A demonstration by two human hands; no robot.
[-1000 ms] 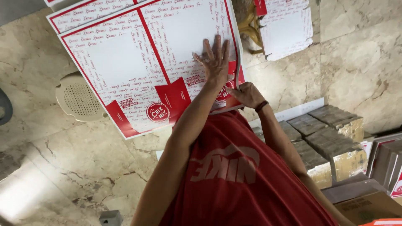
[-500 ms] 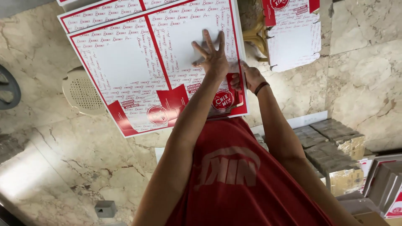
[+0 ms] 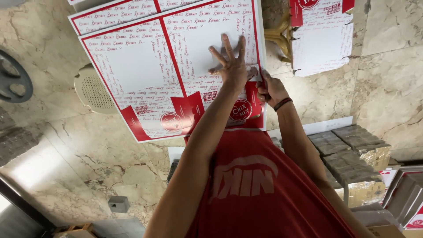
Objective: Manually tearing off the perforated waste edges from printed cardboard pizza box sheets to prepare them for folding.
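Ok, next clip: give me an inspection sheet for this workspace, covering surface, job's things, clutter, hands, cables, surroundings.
Surface: marbled stone floor, beige with darker veins.
Job's things: flat red-and-white printed cardboard sheet, lying on more sheets of the same kind.
Clutter: another printed cardboard piece apart at upper right; round beige perforated object partly under the sheets; small grey block on the floor.
Hands: left hand pressed flat on the sheet, fingers spread; right hand gripping the sheet's right edge, dark band on the wrist.
Cables: nothing seen.
Surroundings: wrapped brown bundles at right; dark round wheel-like object at left edge; person wears a red shirt.
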